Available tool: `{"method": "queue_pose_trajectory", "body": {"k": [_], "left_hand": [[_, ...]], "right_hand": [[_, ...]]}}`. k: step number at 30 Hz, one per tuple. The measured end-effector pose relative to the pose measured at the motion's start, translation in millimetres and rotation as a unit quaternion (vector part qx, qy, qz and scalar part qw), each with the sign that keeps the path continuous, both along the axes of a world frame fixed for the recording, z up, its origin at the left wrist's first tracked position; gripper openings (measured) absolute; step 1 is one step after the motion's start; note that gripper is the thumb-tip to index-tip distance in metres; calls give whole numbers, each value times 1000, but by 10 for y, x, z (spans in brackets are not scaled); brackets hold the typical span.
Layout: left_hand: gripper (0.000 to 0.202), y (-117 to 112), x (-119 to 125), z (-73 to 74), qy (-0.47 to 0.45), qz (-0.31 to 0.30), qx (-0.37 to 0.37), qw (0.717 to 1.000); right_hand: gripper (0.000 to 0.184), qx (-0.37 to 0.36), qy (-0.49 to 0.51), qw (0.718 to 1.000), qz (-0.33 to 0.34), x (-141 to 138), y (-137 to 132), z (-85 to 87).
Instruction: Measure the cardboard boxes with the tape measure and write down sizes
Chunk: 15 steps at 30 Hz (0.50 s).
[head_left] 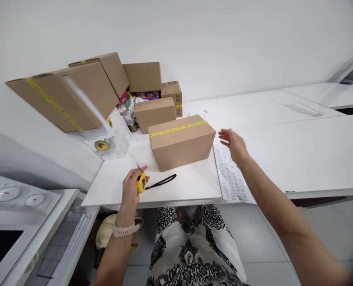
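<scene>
My left hand (132, 183) is closed round a yellow and black tape measure (141, 182), with a black wrist strap (164, 181) trailing to the right. From it a pale, motion-blurred blade (87, 101) stretches up and left, across the front of the large cartons. A closed cardboard box (184, 147), sealed with yellow tape, stands at the middle of the white table. Just off that box's right end, my right hand (233, 143) is raised with its fingers apart, holding nothing. Below it lies a printed list (228, 174), partly covered by my forearm.
Large cartons (75, 93) rest on a white box with avocado pictures (113, 139) at the left. Smaller cardboard boxes (155, 113) and packets (128, 109) stand against the wall. A microwave (21, 206) is at the lower left. The white table (298, 151) runs far to the right.
</scene>
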<state>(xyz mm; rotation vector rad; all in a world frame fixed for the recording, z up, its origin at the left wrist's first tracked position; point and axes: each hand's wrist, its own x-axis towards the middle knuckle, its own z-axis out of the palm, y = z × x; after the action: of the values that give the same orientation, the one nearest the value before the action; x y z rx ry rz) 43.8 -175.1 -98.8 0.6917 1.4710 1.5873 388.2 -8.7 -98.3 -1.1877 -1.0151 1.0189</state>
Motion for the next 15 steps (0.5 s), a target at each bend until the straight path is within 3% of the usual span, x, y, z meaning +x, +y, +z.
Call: {"method": "queue_pose_trajectory", "body": {"k": [2,4,7,10,12,15], "left_hand": [[30,196,-34,-22,16,2,-11,1000],[30,348,-11,-16,17,-28,-26,999],[30,404,25,141,12,-70,-22,997],[29,306,-15,460,29,-113,-8,993],[27,248,-60,659,37,-136,-2,990],[25,246,-101,783,36,-164,-34,985]], "right_hand": [[49,-42,-55,997,29,-44,-103,-275],[53,-24,-134,987,87,-139,-247,-359],[55,26,-206,971,120,-218,-446,-172],[55,50,-263,961,71,-131,-550,172],[55,73,-339,937,32,-44,-560,349],[50,62,-420,904,45,24,-524,412]]}}
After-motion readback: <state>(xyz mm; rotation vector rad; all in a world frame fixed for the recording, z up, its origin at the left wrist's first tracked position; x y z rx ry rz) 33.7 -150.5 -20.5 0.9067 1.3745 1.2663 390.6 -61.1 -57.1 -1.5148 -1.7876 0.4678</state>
